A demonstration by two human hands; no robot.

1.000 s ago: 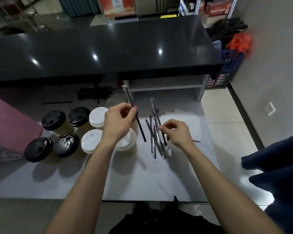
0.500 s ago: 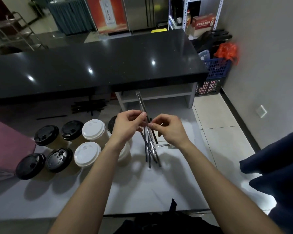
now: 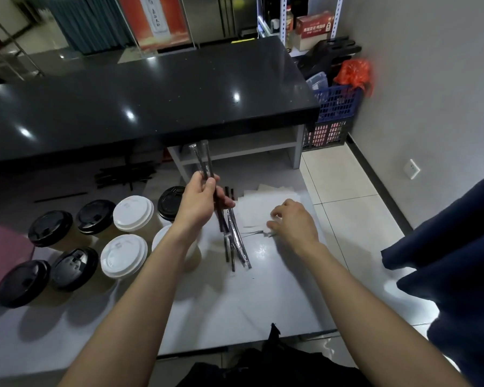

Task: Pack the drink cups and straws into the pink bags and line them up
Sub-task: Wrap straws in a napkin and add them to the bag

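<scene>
On the white table (image 3: 235,311) below a black counter (image 3: 151,93), left hand (image 3: 199,202) grips two straws (image 3: 204,160); right hand (image 3: 294,222) pinches a wrapper (image 3: 252,233).

A drinks shop or café service area; a long black counter (image 3: 151,101) runs across the room; just below its near edge sits a white worktable (image 3: 235,303) holding 8 lidded takeaway cups (image 3: 133,210) and wrapped straws (image 3: 236,241); beyond the counter stand a red poster (image 3: 162,20) and steel fridge doors (image 3: 215,15); right of it, stock shelving (image 3: 282,20) and plastic crates (image 3: 333,113).
</scene>
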